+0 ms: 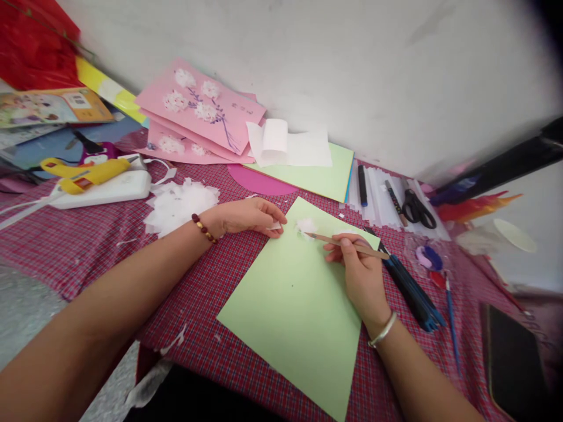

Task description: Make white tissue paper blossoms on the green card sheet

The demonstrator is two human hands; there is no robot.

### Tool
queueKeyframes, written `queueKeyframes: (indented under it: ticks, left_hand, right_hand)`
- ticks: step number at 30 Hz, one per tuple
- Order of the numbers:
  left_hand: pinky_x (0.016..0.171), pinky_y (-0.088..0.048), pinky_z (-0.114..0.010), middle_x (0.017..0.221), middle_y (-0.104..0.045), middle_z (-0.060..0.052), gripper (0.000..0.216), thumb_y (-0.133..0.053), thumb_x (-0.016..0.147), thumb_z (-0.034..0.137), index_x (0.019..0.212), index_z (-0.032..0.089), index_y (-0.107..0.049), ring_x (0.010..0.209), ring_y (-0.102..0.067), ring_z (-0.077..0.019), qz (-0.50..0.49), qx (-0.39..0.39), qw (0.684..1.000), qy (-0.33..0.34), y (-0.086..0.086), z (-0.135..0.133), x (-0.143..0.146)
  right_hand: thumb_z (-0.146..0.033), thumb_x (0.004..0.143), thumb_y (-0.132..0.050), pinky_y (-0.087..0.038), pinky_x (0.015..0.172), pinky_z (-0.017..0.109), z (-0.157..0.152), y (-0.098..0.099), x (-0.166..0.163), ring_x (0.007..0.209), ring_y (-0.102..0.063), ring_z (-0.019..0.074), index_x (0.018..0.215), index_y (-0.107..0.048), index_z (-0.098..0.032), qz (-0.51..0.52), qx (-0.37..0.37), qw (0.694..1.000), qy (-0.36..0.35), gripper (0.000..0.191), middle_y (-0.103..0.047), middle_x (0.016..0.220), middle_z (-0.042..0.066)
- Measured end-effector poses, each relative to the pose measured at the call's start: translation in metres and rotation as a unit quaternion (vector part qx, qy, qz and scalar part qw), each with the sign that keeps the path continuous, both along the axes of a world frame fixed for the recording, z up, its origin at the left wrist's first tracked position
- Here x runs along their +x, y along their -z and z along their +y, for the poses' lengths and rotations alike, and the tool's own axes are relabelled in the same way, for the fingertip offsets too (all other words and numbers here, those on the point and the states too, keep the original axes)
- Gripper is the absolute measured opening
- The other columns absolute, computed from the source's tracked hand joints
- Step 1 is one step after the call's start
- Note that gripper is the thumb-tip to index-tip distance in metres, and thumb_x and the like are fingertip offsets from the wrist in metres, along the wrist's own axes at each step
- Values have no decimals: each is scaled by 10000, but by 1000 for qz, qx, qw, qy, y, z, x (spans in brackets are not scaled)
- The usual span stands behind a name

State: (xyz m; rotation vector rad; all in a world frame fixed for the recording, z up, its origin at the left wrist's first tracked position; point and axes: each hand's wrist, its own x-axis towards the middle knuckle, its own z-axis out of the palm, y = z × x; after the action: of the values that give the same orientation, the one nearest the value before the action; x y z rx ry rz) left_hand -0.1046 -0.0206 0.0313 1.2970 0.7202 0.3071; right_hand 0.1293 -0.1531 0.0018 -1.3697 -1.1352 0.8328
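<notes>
A light green sheet of paper (290, 316) lies at an angle on the checked tablecloth. Near its upper corner sits a small white paper flower cluster (307, 225). My right hand (363, 281) grips a thin wooden stick (326, 238), pencil-like, its narrow end touching or just beside the cluster. Fingers pinched, my left hand (250, 217) holds a small white paper piece (275, 225) at the sheet's left edge. Left of that hand is a pile of white paper pieces (181, 205).
Pink cards (211, 111) with white flowers lean at the back wall. A yellow glue gun (83, 173) rests on a white power strip (109, 190) at left. Black scissors (417, 209), white strips (376, 196), dark blue-tipped pens (411, 293) and a paintbrush (452, 325) lie right.
</notes>
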Motion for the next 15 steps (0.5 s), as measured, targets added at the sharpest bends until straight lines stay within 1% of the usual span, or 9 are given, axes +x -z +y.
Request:
queueKeyframes:
  ticks: [2, 4, 6, 7, 12, 15]
  left_hand:
    - [734, -547, -291, 910, -715, -96, 264, -665, 693, 176, 954, 143, -688, 808, -679, -167, -3, 16, 1000, 11, -3, 0, -2]
    - [708, -532, -259, 953, -704, -83, 318, -682, 689, 202, 1003, 153, -677, 795, -664, -149, 16, 77, 997, 23, -6, 0, -3]
    - [663, -505, -223, 936, -699, -53, 319, -675, 685, 197, 1003, 170, -677, 753, -641, -126, 40, 149, 987, 37, -9, 0, -4]
    - [645, -491, -212, 910, -697, -39, 302, -658, 682, 176, 983, 174, -681, 729, -628, -117, 51, 171, 983, 41, -9, 0, -3]
    - [601, -440, -206, 769, -678, -5, 277, -553, 633, 70, 857, 161, -689, 664, -597, -113, 88, 195, 977, 14, -3, 0, 0]
    - [587, -425, -205, 724, -658, 5, 289, -553, 619, 68, 859, 156, -687, 644, -580, -109, 101, 206, 973, 11, 0, 0, 2]
  right_hand:
    - [-431, 911, -533, -501, 630, 315, 0, 0, 0, 617, -605, 157, 939, -622, -220, -4, 1, 1000, 3, 231, -667, 804, 25]
    - [-436, 911, -530, -501, 631, 319, 0, 0, 0, 619, -606, 161, 940, -623, -220, -10, 2, 1000, 4, 236, -668, 803, 26]
    - [-437, 913, -526, -500, 635, 319, 0, 0, 0, 625, -606, 162, 937, -621, -219, -16, 1, 1000, 2, 239, -666, 802, 25]
    - [-436, 915, -525, -500, 639, 319, 0, -1, 0, 629, -607, 162, 936, -620, -220, -19, 0, 1000, 1, 238, -666, 805, 25]
    - [-423, 917, -531, -493, 644, 307, -1, -2, 0, 627, -607, 151, 933, -623, -220, -17, 0, 1000, 2, 223, -662, 807, 21]
    - [-415, 919, -532, -492, 641, 301, -1, -1, 0, 625, -608, 146, 933, -623, -215, -14, -2, 1000, 4, 220, -662, 799, 19]
